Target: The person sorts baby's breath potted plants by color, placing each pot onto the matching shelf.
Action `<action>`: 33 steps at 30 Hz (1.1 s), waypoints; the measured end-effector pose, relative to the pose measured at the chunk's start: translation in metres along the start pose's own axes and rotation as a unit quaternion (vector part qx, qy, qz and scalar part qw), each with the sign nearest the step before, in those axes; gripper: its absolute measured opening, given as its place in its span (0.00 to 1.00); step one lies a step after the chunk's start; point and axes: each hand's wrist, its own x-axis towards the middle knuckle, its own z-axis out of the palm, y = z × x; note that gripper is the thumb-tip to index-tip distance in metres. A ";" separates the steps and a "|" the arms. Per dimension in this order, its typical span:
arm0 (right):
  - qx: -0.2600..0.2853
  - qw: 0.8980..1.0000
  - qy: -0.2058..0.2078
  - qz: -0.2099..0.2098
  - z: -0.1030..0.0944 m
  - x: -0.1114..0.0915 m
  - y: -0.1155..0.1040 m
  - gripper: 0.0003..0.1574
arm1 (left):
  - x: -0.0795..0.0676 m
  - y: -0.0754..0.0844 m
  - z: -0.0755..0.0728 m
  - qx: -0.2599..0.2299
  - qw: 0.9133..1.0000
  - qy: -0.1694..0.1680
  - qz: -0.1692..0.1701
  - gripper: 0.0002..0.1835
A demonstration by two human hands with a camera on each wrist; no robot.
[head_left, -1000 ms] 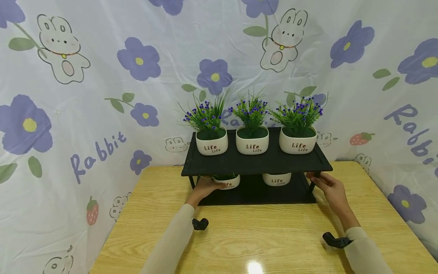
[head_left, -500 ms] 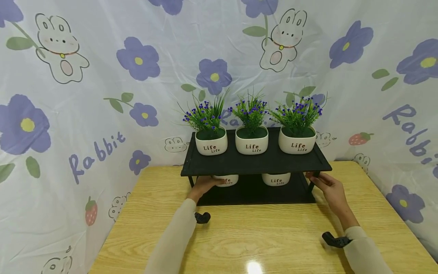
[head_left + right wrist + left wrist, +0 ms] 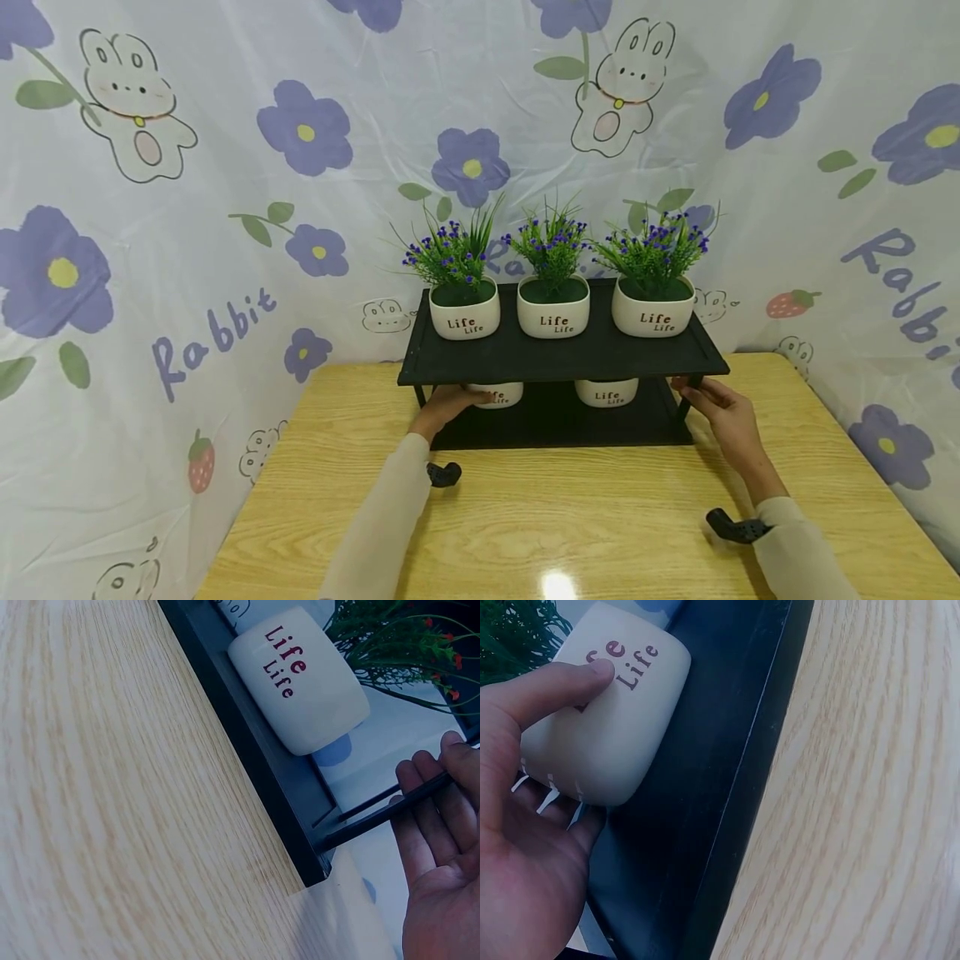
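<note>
On the lower tier of a black two-tier plant stand (image 3: 555, 358), my left hand (image 3: 444, 407) grips a white flowerpot (image 3: 507, 395) marked "Life Life". Its thumb lies across the lettering in the left wrist view, and the other fingers go round the side of the pot (image 3: 630, 735). Green leaves show behind the rim there. At the stand's right end, my right hand (image 3: 729, 421) holds the front post (image 3: 367, 822) between thumb and fingers. A second white pot (image 3: 607, 393) sits on the lower tier, with red-flowered greenery visible in the right wrist view.
Three white pots with purple flowers stand along the top tier: left (image 3: 465, 323), middle (image 3: 553, 321) and right (image 3: 652, 321). The upper board hides the lower plants in the head view. Beneath is a wooden table (image 3: 570, 508), with a printed curtain (image 3: 225, 208) behind.
Over the first half second, my left hand and its pot shifted slightly back under the upper tier, hiding the leaves in the head view. Since then both hands look still.
</note>
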 end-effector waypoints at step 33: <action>0.020 1.000 0.002 0.003 0.002 0.000 0.001 0.32 | -0.022 0.015 -0.005 0.051 0.996 0.022 0.066 0.31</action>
